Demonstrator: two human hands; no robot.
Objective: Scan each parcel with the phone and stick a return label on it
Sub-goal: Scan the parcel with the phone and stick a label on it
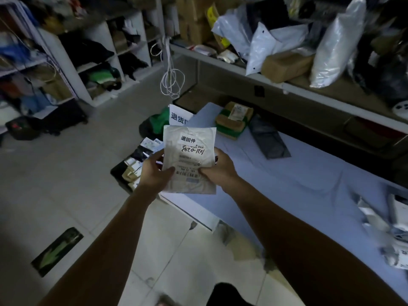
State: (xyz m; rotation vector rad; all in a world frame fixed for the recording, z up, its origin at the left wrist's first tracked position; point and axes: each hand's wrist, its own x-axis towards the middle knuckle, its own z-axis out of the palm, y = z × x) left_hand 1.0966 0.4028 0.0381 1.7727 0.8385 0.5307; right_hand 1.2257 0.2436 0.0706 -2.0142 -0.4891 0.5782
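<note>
**A:** What is shown at the centre?

**B:** A flat white parcel (pixel 189 160) is held upright, its printed face turned to the camera, above the left edge of a table (pixel 298 191) covered in pale blue cloth.

**A:** How is it held?

**B:** The left grip (pixel 154 171) is clamped on the lower left edge, with the thumb laid on the front and the fingers hidden behind. The right grip (pixel 217 170) is clamped on the right edge in the same way, its thumb set just beside a barcode (pixel 186 174).

**A:** What is seen on the parcel?

**B:** A white label (pixel 188 139) printed with three black Chinese characters is stuck near the top. Handwritten digits are scrawled just below it. The smaller print under those is too blurred to be read.

**A:** What is laid on the table?

**B:** A stack of brown and green boxes (pixel 234 121) is placed at the far end, with a dark grey bag (pixel 269 138) lying flat just beside it. Crumpled white packets (pixel 393 230) are heaped at the right edge.

**A:** And around the table?

**B:** A tray (pixel 132 166) of small items is seen on the tiled floor (pixel 66 184), behind the left grip. A white sign (pixel 177 118) with blue characters is stood beyond the parcel. A shelf (pixel 309 90) loaded with bags and cartons is fixed behind the table, and a looped white cord (pixel 172 82) is hung near its left end. A green arrow (pixel 57 250) is marked on the floor at lower left.
</note>
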